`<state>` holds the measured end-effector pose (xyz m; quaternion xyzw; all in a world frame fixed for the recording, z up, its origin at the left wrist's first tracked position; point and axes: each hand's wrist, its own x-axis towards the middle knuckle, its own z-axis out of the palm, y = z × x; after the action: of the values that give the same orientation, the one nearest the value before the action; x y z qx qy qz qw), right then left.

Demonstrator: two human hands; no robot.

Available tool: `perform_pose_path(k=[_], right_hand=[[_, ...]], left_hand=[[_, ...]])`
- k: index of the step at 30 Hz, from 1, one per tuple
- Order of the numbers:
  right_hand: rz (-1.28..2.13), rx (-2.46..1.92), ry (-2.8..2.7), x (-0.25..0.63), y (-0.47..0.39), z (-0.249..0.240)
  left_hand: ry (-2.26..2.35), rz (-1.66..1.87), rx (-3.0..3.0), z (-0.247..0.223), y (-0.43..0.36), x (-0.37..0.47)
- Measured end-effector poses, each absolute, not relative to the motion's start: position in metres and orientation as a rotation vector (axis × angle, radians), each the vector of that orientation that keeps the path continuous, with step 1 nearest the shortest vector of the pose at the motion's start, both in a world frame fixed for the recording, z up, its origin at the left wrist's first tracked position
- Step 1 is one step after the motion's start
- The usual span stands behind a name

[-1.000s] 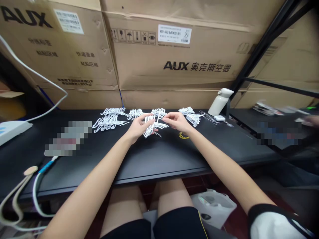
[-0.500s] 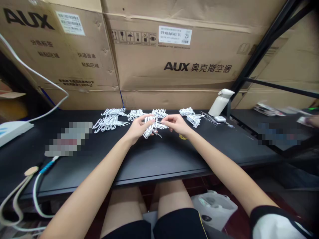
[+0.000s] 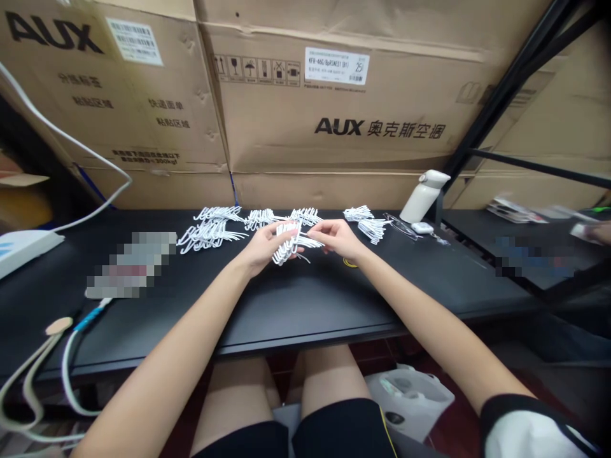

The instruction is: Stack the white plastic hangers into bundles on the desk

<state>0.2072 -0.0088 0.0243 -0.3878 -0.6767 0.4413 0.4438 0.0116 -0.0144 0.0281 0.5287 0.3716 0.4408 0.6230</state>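
My left hand [image 3: 265,248] is wrapped around a bundle of white hooks [image 3: 285,249], bent ends toward the left and front. At the bundle's right side, the fingers of my right hand [image 3: 338,239] are closed on the thin straight ends. Several piles of similar white hooks lie behind: one pile at the left [image 3: 212,235], two in the middle, partly behind my hands, and another pile at the right [image 3: 375,229]. Under my right wrist, yellow bands [image 3: 350,262] show on the black table [image 3: 305,312].
A white bottle [image 3: 424,196] stands at the back right, beside glasses [image 3: 403,226] and a small white case [image 3: 421,228]. A blurred flat object [image 3: 138,261] and cables [image 3: 69,362] are at the left. Large cardboard boxes [image 3: 334,152] wall the back. Another person's hand [image 3: 599,232] shows far right.
The bundle has turned slightly in my left hand. My right fingers have shifted a little along its straight ends. The piles have stayed put.
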Motion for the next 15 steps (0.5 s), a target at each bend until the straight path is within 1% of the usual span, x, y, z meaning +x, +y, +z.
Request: perform_pose_path(k=[6,15], right_hand=[[1.060,-0.908,-1.712,0.2086,-0.0077,0.0223],[1.108,-0.886,-1.731,0.2039,-0.0084,0.0167]], left_hand=[[0.848,1.009,1.203,0.0281,-0.0136,0.0117],[0.869,0.967,1.255,0.0292,-0.0158,0.0112]])
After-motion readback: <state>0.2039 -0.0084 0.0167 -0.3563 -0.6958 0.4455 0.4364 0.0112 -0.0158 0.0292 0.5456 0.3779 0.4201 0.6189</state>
